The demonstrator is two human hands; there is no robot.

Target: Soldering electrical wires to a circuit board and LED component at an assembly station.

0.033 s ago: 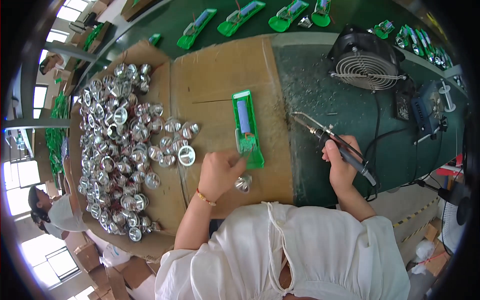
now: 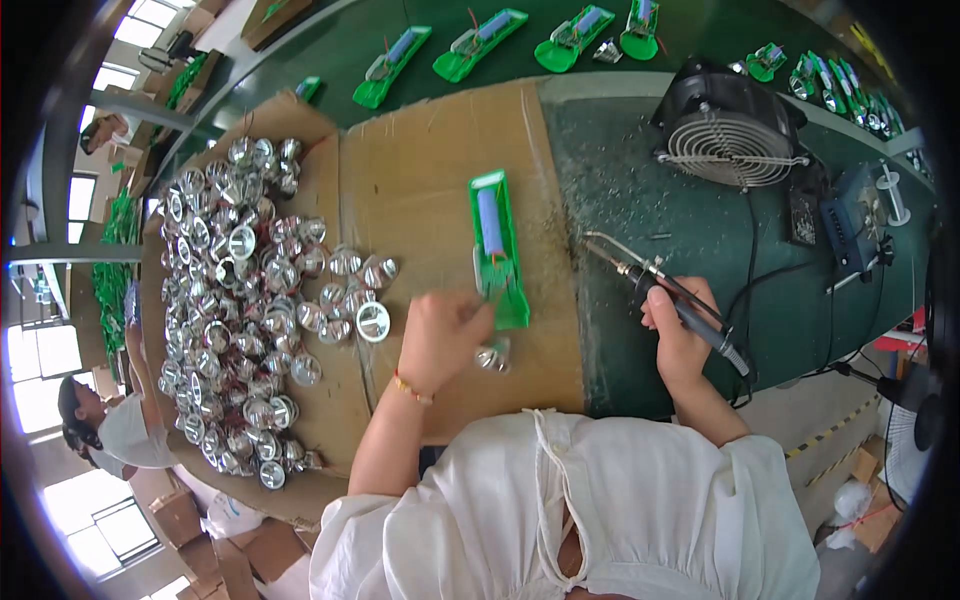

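Observation:
In my right hand [image 2: 685, 325] is a soldering iron [image 2: 708, 328] with a dark handle and a thin metal feed tube alongside; its tip points up and left, apart from the green casing. My left hand [image 2: 440, 335] is closed in a pinch beside the lower end of the green casing [image 2: 514, 305]; what its fingertips hold is hidden and blurred. A blue-violet battery cell [image 2: 489, 222] and a small circuit board lie inside that casing, which rests on a cardboard sheet [image 2: 420, 170]. Just below my left fingers is a small silvery reflector cup [image 2: 492, 355].
A heap of silvery reflector cups [image 2: 230, 310] covers the cardboard at left. Several green casings [image 2: 480, 45] line the far side. At right stand a black fan [image 2: 728, 130] with a wire guard, a blue soldering unit [image 2: 848, 225] and a solder spool [image 2: 893, 195]. Another person sits far left.
The green casing has shifted slightly away from me and tilted a little. The reflector cup and my left hand have moved slightly up too. My right hand stays nearly still.

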